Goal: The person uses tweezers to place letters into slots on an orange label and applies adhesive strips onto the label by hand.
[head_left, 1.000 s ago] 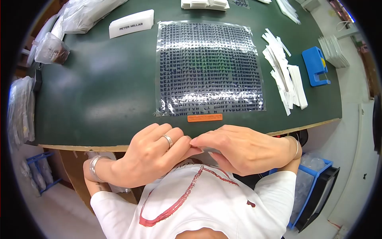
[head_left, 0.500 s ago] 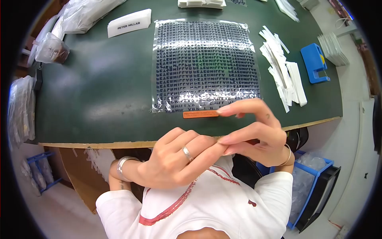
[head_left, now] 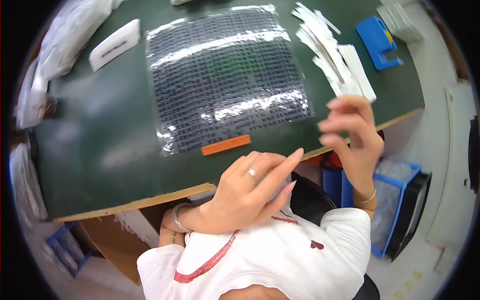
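Our open left hand was near the orange bar, our open right hand near white strips; marks filled most of the clear sheet.

I'm in a small workshop — green tabletop here, lettered plastic sheet, blue tape dispenser — and plastic-wrapped bundles along the edge.
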Demonstrator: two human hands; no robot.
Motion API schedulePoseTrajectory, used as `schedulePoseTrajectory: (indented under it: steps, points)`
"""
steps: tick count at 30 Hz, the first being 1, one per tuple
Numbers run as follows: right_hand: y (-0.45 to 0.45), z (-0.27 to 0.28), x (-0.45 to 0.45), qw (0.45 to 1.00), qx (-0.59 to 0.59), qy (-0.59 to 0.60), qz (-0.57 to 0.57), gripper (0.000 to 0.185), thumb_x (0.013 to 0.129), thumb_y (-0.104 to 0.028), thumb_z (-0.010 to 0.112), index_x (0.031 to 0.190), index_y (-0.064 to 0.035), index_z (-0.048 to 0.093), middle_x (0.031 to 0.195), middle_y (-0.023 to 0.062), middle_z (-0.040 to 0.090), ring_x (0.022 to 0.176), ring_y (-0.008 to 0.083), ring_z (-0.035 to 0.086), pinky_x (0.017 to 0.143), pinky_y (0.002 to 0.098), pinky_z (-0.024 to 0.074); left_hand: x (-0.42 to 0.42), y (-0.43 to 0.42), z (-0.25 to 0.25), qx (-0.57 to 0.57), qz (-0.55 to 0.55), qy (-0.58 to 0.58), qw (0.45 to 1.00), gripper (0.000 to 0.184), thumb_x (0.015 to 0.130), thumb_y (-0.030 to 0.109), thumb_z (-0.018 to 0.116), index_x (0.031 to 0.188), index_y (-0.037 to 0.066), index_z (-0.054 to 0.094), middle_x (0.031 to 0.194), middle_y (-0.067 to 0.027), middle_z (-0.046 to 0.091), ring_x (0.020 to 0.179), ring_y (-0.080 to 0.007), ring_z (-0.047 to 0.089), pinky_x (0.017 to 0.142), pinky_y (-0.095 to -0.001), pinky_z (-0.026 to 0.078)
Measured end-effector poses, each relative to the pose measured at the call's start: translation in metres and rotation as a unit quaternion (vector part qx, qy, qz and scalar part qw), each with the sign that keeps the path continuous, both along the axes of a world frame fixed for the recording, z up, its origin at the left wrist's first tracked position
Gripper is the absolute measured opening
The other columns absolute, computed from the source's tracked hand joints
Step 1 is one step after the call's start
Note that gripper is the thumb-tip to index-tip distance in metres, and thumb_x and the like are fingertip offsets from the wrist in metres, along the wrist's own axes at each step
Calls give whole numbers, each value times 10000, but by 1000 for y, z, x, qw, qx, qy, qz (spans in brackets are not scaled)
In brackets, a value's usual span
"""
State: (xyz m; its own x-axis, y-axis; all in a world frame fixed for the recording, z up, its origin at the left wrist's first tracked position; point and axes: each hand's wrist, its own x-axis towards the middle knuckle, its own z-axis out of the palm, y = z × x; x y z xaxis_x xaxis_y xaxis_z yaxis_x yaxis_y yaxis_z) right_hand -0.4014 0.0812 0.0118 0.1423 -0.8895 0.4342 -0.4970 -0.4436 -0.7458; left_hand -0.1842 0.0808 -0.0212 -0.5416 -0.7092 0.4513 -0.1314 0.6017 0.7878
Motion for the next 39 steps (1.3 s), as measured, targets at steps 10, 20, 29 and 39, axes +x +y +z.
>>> schedulePoseTrajectory:
  steps: [10, 20, 29, 39]
  points:
    - [1, -21, -20, 976, 191, -35, -101, 62, 847, 40, 659, 906, 20, 663, 1091, 83, 544, 794, 66, 512, 681, 188, 423, -47, -3, -6, -166, 120, -269, 941, 569, 775, 238, 736, 1278, 14, 590, 860, -32, 470, 682, -139, 504, 540, -254, 442]
    - [-6, -21, -19, 979, 171, 40, -102, 64, 844, 21, 671, 907, 26, 660, 1052, 70, 552, 710, 55, 498, 614, 185, 406, -49, -7, -12, -230, 139, -308, 913, 573, 802, 367, 697, 1280, 66, 603, 837, -15, 446, 667, -112, 479, 491, -220, 434]
    - [-1, -13, 9, 961, 100, 132, -222, 171, 831, 73, 652, 981, -8, 663, 1114, 97, 516, 692, 120, 523, 582, 244, 455, -51, -6, -11, -263, 149, -348, 887, 558, 821, 410, 669, 1271, 83, 618, 833, -11, 437, 659, -106, 459, 472, -204, 415]
    - [25, -9, -8, 944, 70, 306, -105, 328, 806, 149, 576, 1074, -17, 669, 1137, 121, 554, 727, 205, 563, 647, 298, 499, -48, -7, -13, -315, 139, -376, 860, 536, 909, 456, 565, 1293, 85, 617, 828, -2, 416, 648, -101, 429, 454, -192, 373]
